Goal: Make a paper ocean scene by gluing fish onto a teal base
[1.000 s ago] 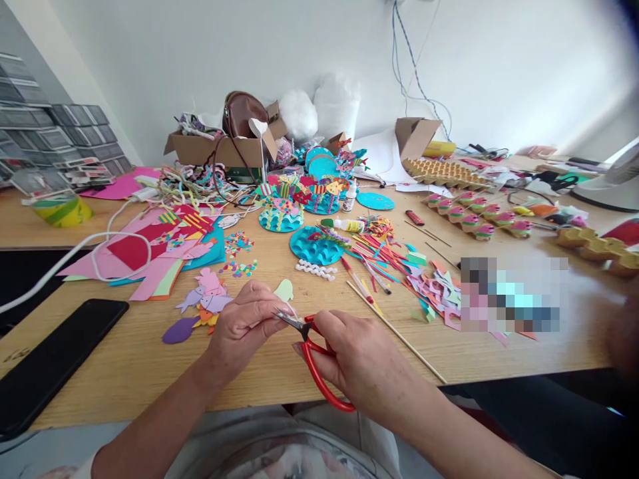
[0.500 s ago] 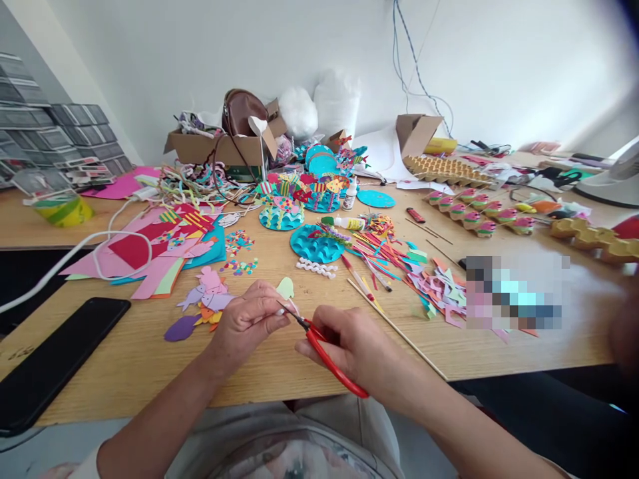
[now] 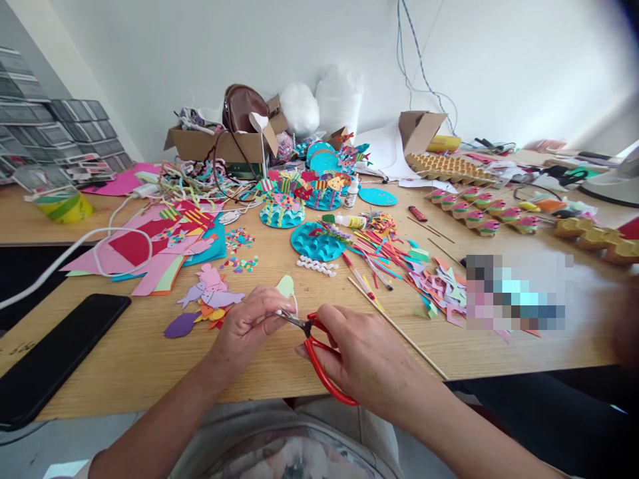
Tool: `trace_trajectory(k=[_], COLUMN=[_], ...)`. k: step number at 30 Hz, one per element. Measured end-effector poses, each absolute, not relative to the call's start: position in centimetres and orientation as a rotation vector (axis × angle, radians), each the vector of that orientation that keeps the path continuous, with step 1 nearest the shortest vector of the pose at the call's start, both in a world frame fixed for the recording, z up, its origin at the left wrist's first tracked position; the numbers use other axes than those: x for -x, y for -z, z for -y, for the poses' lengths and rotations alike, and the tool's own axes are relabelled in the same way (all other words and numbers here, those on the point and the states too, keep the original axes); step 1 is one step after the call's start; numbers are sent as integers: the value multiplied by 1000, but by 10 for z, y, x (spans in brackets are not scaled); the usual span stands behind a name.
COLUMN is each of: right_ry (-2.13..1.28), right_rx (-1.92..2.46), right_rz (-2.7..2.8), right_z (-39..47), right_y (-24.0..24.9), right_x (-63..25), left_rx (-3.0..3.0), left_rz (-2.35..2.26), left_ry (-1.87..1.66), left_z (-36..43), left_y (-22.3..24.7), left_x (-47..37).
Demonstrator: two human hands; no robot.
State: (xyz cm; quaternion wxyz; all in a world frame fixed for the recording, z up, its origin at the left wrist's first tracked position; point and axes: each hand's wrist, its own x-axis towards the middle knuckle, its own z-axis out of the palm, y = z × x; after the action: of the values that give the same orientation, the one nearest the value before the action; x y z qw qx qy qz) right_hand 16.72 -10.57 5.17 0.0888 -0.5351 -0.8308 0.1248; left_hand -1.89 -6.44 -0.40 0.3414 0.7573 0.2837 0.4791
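Note:
Pinched between the thumb and fingers of my left hand (image 3: 251, 318) is a small piece of pale green paper (image 3: 285, 287), its rounded end showing above the fingertips. A thin pale strip hangs beside it. My right hand (image 3: 357, 342) is wrapped around red-handled scissors (image 3: 323, 379), their loops spread apart. The blades point left and reach my left fingertips at the paper; the fingers hide part of them. To the left of that hand lie several paper fish cutouts (image 3: 212, 293), in lilac, pink and orange, and a purple oval (image 3: 180, 325).
A black phone (image 3: 64, 359) lies at the left table edge. Coloured paper sheets (image 3: 140, 246) and a white cable (image 3: 54, 266) lie behind it. A wooden stick (image 3: 399, 330), paper scraps (image 3: 444, 286) and a blue egg-carton piece (image 3: 317, 241) lie beyond my right hand.
The scissors' handles have spread apart, and the blades have turned flatter at my left fingertips. My left hand still holds the green paper in nearly the same place.

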Motion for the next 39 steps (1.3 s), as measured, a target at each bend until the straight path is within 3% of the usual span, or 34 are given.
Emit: trace_trajectory(k=[7,17,39], right_ry=[-348,-593,-190], right_rx=[1584,1569,1552], right_rz=[2467,2395,2647], right_z=[108,106,106], right_y=[-54,-54,-54], right_x=[-167,-169,-163], left_rx=[-2024,-2088,-2032], left_rz=[-706,-639,-675], left_ry=[-1219,-1210,-1214], left_z=[67,65,63], left_y=[9,12,10], left_x=[20,21,20])
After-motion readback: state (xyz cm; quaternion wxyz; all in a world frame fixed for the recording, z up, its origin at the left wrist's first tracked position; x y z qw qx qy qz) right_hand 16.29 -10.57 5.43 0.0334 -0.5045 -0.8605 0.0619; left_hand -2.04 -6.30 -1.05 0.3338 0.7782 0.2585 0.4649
